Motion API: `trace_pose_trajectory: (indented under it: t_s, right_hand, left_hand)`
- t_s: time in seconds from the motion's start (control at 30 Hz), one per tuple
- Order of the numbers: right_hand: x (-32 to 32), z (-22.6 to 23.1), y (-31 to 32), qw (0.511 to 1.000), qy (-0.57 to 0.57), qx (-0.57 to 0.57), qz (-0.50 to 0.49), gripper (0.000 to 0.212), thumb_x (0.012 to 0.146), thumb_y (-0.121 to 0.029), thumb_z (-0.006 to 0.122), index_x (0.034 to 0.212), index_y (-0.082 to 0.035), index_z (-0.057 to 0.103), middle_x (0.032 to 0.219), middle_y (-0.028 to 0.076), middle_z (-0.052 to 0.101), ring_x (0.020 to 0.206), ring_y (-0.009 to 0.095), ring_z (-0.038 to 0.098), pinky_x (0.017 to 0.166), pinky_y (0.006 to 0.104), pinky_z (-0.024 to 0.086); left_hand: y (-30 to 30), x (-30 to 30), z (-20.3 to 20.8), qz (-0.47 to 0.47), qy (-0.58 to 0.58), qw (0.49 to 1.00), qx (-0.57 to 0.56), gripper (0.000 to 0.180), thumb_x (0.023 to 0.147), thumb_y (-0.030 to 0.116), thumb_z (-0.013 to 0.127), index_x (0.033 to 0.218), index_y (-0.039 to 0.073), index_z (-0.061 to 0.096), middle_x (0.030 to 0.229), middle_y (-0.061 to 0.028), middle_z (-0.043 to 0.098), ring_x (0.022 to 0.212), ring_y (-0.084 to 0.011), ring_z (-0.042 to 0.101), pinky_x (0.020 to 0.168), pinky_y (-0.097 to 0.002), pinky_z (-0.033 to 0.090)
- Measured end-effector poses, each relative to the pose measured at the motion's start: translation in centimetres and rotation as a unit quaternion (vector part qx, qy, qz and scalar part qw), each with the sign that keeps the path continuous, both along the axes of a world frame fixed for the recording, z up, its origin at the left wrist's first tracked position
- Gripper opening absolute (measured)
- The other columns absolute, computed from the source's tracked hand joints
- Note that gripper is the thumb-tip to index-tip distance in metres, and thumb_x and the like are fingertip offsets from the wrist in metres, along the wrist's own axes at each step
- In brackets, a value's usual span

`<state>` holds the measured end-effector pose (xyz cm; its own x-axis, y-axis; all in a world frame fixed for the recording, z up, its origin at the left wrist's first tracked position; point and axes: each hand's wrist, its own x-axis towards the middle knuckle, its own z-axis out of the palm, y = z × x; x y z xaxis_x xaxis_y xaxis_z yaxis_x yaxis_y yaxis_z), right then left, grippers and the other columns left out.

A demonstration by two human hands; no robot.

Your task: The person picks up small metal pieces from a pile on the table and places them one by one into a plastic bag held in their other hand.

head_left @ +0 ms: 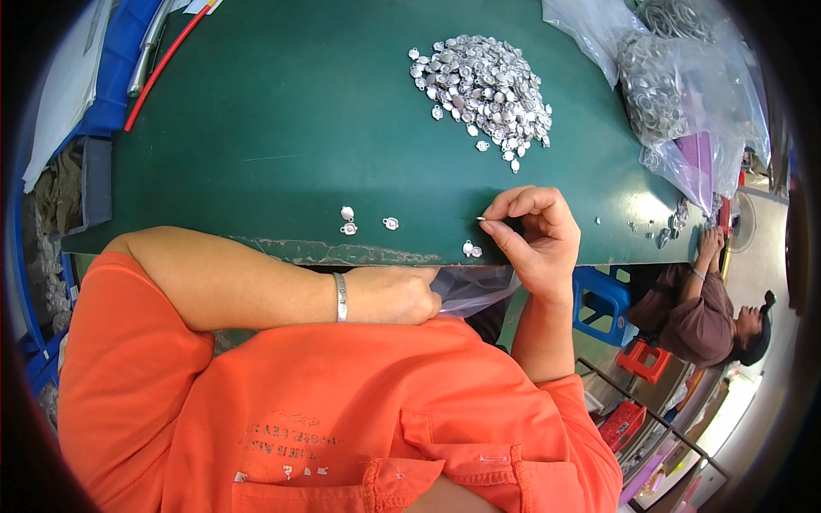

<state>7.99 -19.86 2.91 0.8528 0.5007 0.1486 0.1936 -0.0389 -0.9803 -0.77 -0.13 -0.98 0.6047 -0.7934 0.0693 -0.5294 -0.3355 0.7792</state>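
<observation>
My right hand point(540, 238) is raised over the table's near edge, thumb and forefinger pinched on a small silvery metal charm point(481, 219) seen edge-on. Below it, two more charms point(472, 250) lie close together on the green tabletop. My left hand point(393, 295) is curled at the table edge against my body, closed on the rim of a clear plastic bag point(479, 289); its fingertips are mostly hidden. Several loose charms point(348, 228) lie in front of my left forearm. Farther off is a large heap of the same charms point(492, 90).
Clear bags of metal rings point(654, 85) stand at the far right. A red rod point(171, 64) and a blue tray point(115, 85) are at the far left. A co-worker point(705, 321) works at the table's right end, near a blue stool point(599, 303).
</observation>
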Motion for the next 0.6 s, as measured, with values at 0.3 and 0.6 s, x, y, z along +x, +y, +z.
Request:
trace_pose_trajectory:
  t_s: [0.3, 0.6]
  right_hand:
    - [-0.2, -0.4, -0.3, 1.000, 0.001, 0.003, 0.003, 0.026, 0.076, 0.018, 0.066, 0.090, 0.000, 0.054, 0.089, 0.011, 0.063, 0.083, 0.017, 0.064, 0.076, 0.0282, 0.052]
    - [-0.7, 2.3, -1.8, 0.937, -0.213, -0.201, 0.190, 0.042, 0.066, 0.015, 0.053, 0.102, -0.001, 0.067, 0.105, 0.014, 0.066, 0.099, 0.032, 0.061, 0.087, 0.0392, 0.048]
  left_hand:
    - [0.0, -0.1, -0.2, 0.005, 0.009, 1.000, -0.012, 0.019, 0.072, 0.014, 0.061, 0.074, -0.005, 0.062, 0.095, -0.0292, 0.054, 0.083, -0.0388, 0.062, 0.069, -0.0412, 0.053]
    - [0.2, 0.1, -0.1, 0.028, 0.003, 0.999, -0.018, 0.019, 0.072, 0.014, 0.061, 0.074, -0.004, 0.063, 0.089, -0.0268, 0.054, 0.086, -0.0403, 0.061, 0.072, -0.0428, 0.051]
